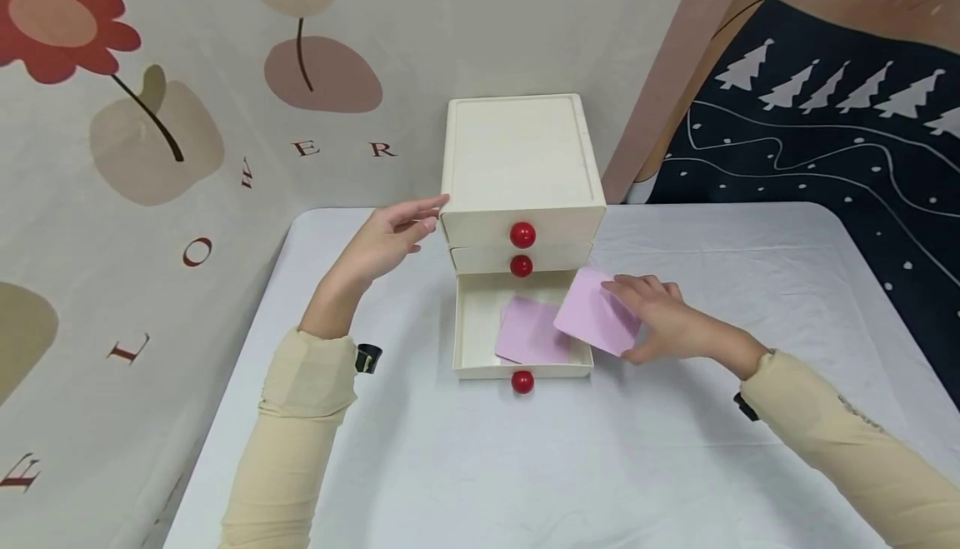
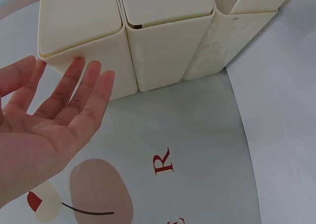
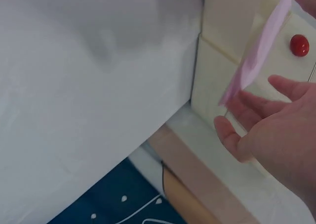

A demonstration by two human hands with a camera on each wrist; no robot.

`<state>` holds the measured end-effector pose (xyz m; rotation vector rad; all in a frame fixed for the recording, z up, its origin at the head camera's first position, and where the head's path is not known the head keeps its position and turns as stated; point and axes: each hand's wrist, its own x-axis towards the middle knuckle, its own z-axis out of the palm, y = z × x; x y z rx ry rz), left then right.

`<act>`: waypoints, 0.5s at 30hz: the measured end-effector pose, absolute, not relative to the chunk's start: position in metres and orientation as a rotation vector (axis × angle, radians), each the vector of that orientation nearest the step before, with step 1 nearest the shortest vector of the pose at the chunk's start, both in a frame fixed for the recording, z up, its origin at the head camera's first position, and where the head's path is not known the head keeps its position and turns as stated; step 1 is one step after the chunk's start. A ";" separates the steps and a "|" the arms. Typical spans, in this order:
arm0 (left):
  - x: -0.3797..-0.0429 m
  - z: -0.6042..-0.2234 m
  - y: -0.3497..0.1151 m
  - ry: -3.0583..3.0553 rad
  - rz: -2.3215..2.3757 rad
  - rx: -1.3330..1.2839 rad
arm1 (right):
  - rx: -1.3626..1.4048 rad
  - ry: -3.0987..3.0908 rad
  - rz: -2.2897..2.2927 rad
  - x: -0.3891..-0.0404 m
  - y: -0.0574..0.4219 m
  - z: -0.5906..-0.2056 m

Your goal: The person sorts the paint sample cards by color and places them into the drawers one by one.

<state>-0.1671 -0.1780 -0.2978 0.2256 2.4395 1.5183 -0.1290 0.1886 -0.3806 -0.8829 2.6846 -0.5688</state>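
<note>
A cream three-drawer box (image 1: 525,149) with red knobs stands at the back of the table. Its bottom drawer (image 1: 474,324) is pulled out, and pink square paper sheets (image 1: 531,332) lie inside it. My right hand (image 1: 660,316) pinches another pink paper sheet (image 1: 596,311), tilted above the drawer's right side; in the right wrist view this sheet (image 3: 261,46) shows nearly edge-on between thumb and fingers. My left hand (image 1: 393,237) has its fingers extended, fingertips at the box's upper left edge. The left wrist view shows that palm (image 2: 39,135) beside the box's side wall (image 2: 98,61).
A white cloth (image 1: 480,466) covers the table. Behind it hangs a pale backdrop (image 1: 390,32) with flowers and letters. To the right is a dark cloth (image 1: 810,141) with white trees. The upper two drawers (image 1: 480,259) are closed.
</note>
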 end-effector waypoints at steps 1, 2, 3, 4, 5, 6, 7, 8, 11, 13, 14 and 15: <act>-0.167 -0.298 -0.178 2.437 1.520 0.225 | -0.895 2.675 -0.571 -0.128 0.186 -0.381; -0.167 -0.298 -0.178 2.437 1.520 0.225 | -0.906 2.668 -0.572 -0.128 0.184 -0.381; -0.167 -0.298 -0.178 2.437 1.522 0.224 | -0.916 2.659 -0.573 -0.127 0.181 -0.382; -0.167 -0.298 -0.178 2.437 1.525 0.224 | -0.927 2.654 -0.573 -0.127 0.178 -0.382; -0.167 -0.298 -0.178 2.439 1.522 0.223 | -0.935 2.647 -0.573 -0.128 0.175 -0.383; -0.167 -0.298 -0.178 2.438 1.524 0.225 | -0.944 2.642 -0.575 -0.128 0.172 -0.383; -0.167 -0.298 -0.178 2.439 1.522 0.226 | -0.957 2.639 -0.574 -0.128 0.170 -0.384; -0.167 -0.298 -0.178 2.442 1.520 0.228 | -0.970 2.636 -0.573 -0.129 0.167 -0.384; -0.167 -0.298 -0.178 2.449 1.510 0.235 | -1.009 2.622 -0.575 -0.130 0.158 -0.386; -0.168 -0.298 -0.178 2.453 1.503 0.237 | -1.026 2.613 -0.575 -0.131 0.152 -0.388; -0.168 -0.298 -0.178 2.456 1.499 0.235 | -1.032 2.607 -0.576 -0.132 0.149 -0.388; -0.168 -0.298 -0.178 2.458 1.495 0.234 | -1.034 2.601 -0.576 -0.132 0.146 -0.389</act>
